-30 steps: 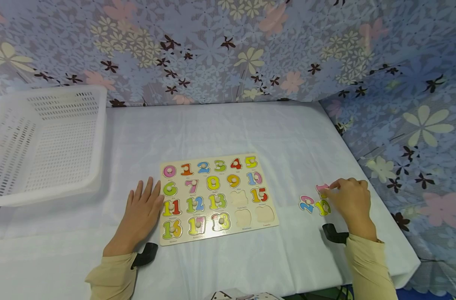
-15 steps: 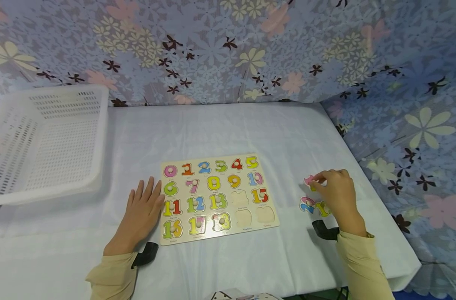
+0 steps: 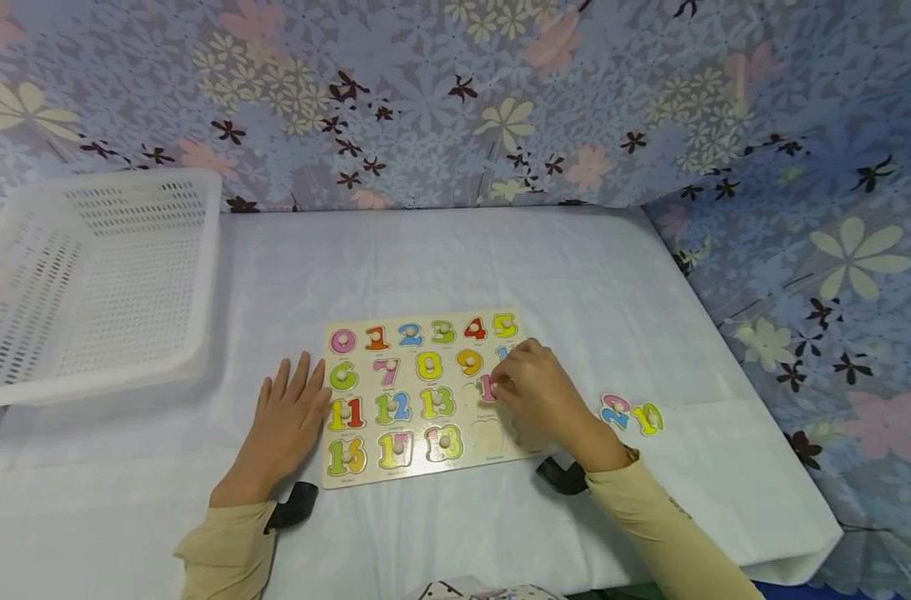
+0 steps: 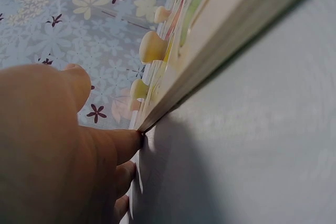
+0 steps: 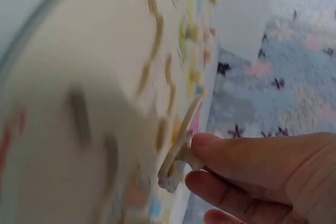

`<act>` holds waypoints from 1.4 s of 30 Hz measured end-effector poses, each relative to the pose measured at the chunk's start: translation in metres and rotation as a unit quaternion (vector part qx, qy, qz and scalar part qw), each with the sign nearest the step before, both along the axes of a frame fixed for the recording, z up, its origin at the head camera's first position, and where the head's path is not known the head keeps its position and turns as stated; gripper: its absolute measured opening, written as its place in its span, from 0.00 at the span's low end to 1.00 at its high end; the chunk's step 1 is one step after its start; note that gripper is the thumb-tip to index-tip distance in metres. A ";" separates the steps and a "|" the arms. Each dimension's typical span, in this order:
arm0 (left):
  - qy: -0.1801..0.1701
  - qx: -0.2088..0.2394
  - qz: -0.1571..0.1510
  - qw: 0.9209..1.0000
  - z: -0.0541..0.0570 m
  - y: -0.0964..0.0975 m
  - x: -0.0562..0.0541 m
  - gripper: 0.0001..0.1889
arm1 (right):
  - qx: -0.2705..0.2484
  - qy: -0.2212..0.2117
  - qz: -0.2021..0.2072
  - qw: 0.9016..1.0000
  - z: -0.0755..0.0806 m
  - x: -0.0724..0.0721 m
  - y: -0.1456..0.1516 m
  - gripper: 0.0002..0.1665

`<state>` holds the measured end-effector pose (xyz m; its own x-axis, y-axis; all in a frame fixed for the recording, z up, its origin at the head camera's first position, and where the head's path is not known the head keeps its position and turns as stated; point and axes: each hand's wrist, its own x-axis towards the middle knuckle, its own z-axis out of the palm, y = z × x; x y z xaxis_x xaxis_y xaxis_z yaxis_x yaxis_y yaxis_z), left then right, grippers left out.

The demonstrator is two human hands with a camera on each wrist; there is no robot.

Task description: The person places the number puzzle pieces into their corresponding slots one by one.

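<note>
A wooden number puzzle board (image 3: 418, 417) lies on the table, most of its recesses filled with colourful knobbed number pieces. My left hand (image 3: 286, 417) rests flat beside it, fingers spread; in the left wrist view a fingertip touches the board's edge. Over the board's right side, my right hand (image 3: 548, 400) pinches a number puzzle piece (image 3: 488, 389) by its knob between thumb and finger. A pink 1 shows on that piece; the hand hides the rest. In the right wrist view the held piece (image 5: 181, 145) is tilted, just above the board.
Two loose pieces, a 20 (image 3: 615, 410) and a 19 (image 3: 649, 418), lie on the white cloth right of the board. A white plastic basket (image 3: 207, 275) stands at the left. Floral fabric (image 3: 425, 108) hangs behind the table.
My right hand has carried the number puzzle piece leftward from beside the two loose pieces to above the board. The left hand has stayed in place.
</note>
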<state>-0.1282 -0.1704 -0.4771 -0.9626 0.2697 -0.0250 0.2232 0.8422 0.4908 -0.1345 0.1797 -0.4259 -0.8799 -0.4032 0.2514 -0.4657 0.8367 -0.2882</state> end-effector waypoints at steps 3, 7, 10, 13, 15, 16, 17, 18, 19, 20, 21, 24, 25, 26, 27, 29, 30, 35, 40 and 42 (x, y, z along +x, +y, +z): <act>-0.002 0.000 -0.001 1.000 -0.001 0.001 0.000 0.33 | 0.008 -0.013 0.007 1.000 -0.004 0.000 -0.009 0.04; 0.001 -0.003 -0.001 1.000 0.000 0.002 0.000 0.33 | 0.012 -0.012 0.012 1.000 -0.009 -0.001 -0.015 0.05; 0.003 -0.004 -0.001 1.000 0.000 0.002 0.000 0.32 | 0.008 -0.015 0.014 1.000 -0.011 -0.001 -0.017 0.06; 0.002 -0.004 0.000 1.000 0.001 0.003 0.000 0.32 | 0.002 -0.016 0.020 1.000 -0.012 -0.001 -0.019 0.06; 0.003 -0.004 -0.001 1.000 0.001 0.003 0.000 0.32 | 0.002 -0.013 0.022 1.000 -0.013 -0.001 -0.019 0.07; 0.003 -0.005 -0.001 1.000 0.001 0.003 0.000 0.32 | 0.003 -0.013 0.022 1.000 -0.013 -0.001 -0.019 0.06; 0.002 -0.005 -0.001 1.000 0.001 0.003 0.000 0.32 | 0.004 -0.013 0.021 1.000 -0.013 0.000 -0.020 0.06; 0.003 -0.005 -0.002 1.000 0.001 0.003 0.000 0.32 | 0.004 -0.014 0.021 1.000 -0.013 0.000 -0.020 0.06; 0.003 -0.005 -0.002 1.000 0.001 0.003 0.000 0.32 | 0.005 -0.013 0.020 1.000 -0.013 0.000 -0.020 0.06; 0.003 -0.005 -0.003 1.000 0.001 0.003 0.000 0.32 | 0.006 -0.013 0.019 1.000 -0.013 0.000 -0.020 0.07; 0.003 -0.005 -0.003 1.000 0.001 0.003 0.000 0.32 | 0.007 -0.014 0.020 1.000 -0.013 0.000 -0.020 0.07; 0.002 -0.005 -0.002 1.000 0.002 0.003 0.000 0.32 | 0.011 -0.013 0.020 1.000 -0.013 0.000 -0.018 0.10; 0.001 -0.005 -0.002 1.000 0.002 0.003 0.000 0.32 | 0.010 -0.017 0.018 1.000 -0.012 0.000 -0.017 0.11; 0.001 -0.005 -0.001 1.000 0.002 0.003 0.000 0.32 | 0.008 -0.019 0.014 1.000 -0.011 0.000 -0.015 0.12; 0.000 -0.005 -0.001 1.000 0.002 0.003 0.000 0.32 | 0.008 -0.023 0.008 1.000 -0.010 0.001 -0.012 0.13; -0.002 -0.006 0.000 1.000 0.003 0.002 0.000 0.33 | 0.002 -0.030 -0.007 1.000 -0.008 0.002 -0.003 0.14; -0.002 -0.006 0.000 1.000 0.003 0.002 0.000 0.33 | -0.001 -0.034 -0.019 0.999 -0.006 0.003 0.002 0.15; -0.005 -0.011 0.001 1.000 0.003 0.001 0.000 0.33 | -0.013 -0.053 -0.082 0.995 -0.004 0.009 0.039 0.18; -0.004 -0.007 0.001 1.000 0.004 0.001 0.001 0.33 | -0.019 -0.057 -0.138 0.989 -0.002 0.024 0.082 0.20; -0.003 -0.006 0.000 1.000 0.003 0.001 0.001 0.33 | -0.021 -0.067 -0.159 0.985 0.000 0.032 0.098 0.19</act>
